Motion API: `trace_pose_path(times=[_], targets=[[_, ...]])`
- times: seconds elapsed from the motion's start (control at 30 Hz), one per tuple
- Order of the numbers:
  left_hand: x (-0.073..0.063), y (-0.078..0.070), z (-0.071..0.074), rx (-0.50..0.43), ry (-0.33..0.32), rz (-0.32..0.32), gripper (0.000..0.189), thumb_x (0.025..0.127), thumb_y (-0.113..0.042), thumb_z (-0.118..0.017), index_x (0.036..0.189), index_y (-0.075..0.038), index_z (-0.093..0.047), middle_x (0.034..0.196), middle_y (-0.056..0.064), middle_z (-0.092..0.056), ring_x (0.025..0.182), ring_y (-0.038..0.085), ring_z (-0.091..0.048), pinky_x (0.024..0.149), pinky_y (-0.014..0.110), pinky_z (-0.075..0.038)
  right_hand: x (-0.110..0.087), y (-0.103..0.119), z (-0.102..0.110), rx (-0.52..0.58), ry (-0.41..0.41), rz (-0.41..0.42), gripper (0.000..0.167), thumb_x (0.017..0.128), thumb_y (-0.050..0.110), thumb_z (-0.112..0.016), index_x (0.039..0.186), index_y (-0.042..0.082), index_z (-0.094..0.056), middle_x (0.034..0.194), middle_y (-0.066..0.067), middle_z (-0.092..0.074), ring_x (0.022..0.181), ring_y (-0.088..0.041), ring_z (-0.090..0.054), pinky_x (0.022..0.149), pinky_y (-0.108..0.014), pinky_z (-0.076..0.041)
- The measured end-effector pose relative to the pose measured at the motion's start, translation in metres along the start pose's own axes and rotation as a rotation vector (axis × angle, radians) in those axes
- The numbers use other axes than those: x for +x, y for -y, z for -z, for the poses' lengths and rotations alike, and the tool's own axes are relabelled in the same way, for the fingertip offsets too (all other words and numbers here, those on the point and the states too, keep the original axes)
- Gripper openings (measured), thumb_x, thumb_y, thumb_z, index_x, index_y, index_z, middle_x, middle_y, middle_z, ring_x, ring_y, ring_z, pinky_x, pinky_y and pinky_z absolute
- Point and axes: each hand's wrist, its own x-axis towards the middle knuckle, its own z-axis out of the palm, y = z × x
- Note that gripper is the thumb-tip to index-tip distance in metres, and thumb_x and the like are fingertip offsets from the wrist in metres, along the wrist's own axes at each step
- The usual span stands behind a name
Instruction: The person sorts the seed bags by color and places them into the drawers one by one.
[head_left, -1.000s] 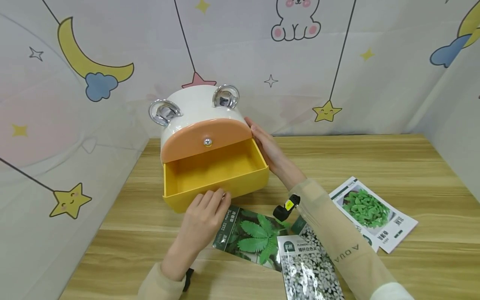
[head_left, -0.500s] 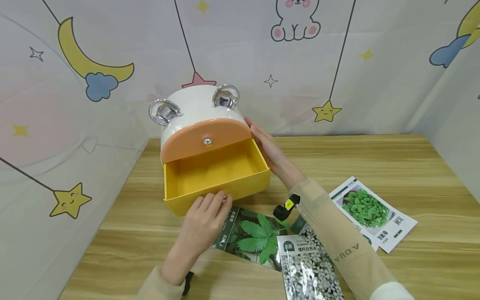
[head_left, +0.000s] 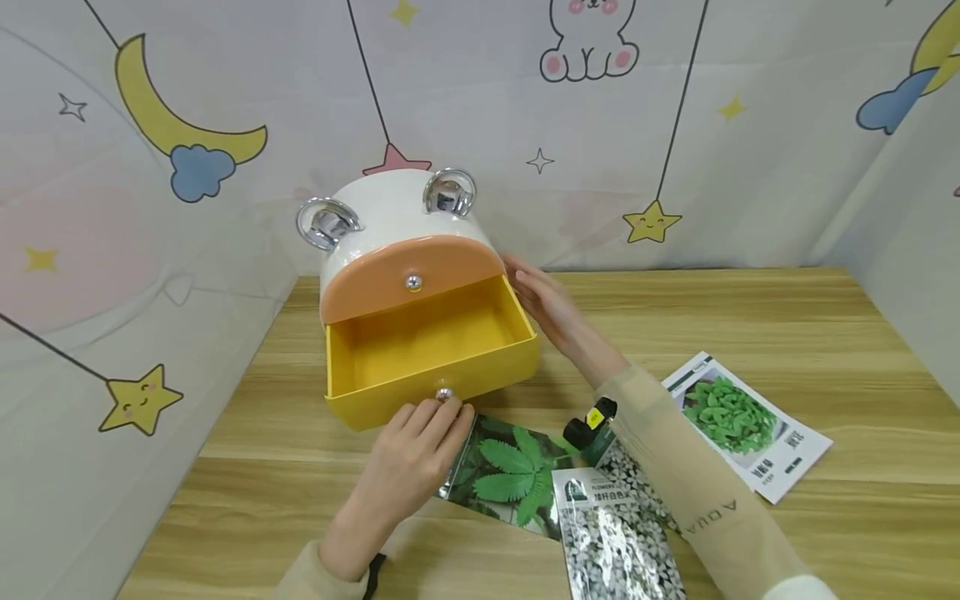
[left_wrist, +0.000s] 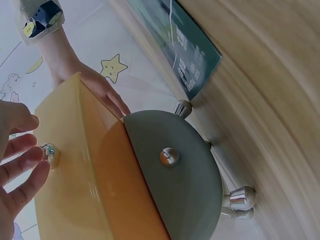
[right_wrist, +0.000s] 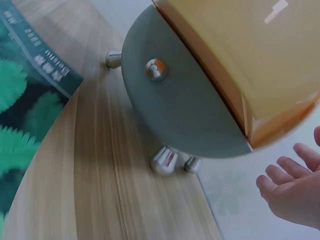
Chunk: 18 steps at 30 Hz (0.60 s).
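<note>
A white storage box with silver ears and a peach front stands at the left of the table. Its yellow middle drawer is pulled out and looks empty. My left hand is just below the drawer's round knob, its fingers loosely bent. In the left wrist view those fingers lie around the knob without gripping it. Beside the box's right side is my right hand, fingers extended. The right wrist view shows a gap between that hand and the box.
A green leaf-picture packet and white-flower packets lie on the wooden table in front of the box. A white packet with a green plant picture lies at the right. A patterned cloth wall rises behind.
My left hand has let go of the knob and dropped slightly, so the knob shows. My right hand has drawn a little away from the box's side. The drawer stays pulled out.
</note>
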Motion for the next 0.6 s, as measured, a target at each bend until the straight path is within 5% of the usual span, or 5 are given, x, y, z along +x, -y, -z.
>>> trace_pose_path(times=[0.27, 0.6], targets=[[-0.001, -0.007, 0.000, -0.028, 0.043, -0.019, 0.031, 0.100, -0.006, -0.042, 0.099, -0.008, -0.073, 0.095, 0.004, -0.070, 0.082, 0.020, -0.061, 0.064, 0.025, -0.048, -0.019, -0.003, 0.018, -0.089, -0.029, -0.074, 0.050, 0.104, 0.018, -0.037, 0.152, 0.008, -0.027, 0.159, -0.013, -0.026, 0.147, -0.027, -0.026, 0.122, -0.041, -0.020], [0.003, -0.016, -0.005, -0.114, 0.008, -0.047, 0.028, 0.096, -0.007, -0.045, 0.098, -0.008, -0.073, 0.092, 0.003, -0.070, 0.078, 0.018, -0.060, 0.063, 0.025, -0.048, -0.044, -0.002, 0.033, -0.122, 0.013, -0.096, 0.050, 0.104, 0.016, -0.036, 0.152, 0.008, -0.025, 0.157, -0.015, -0.028, 0.146, -0.030, -0.029, 0.122, -0.043, -0.021]])
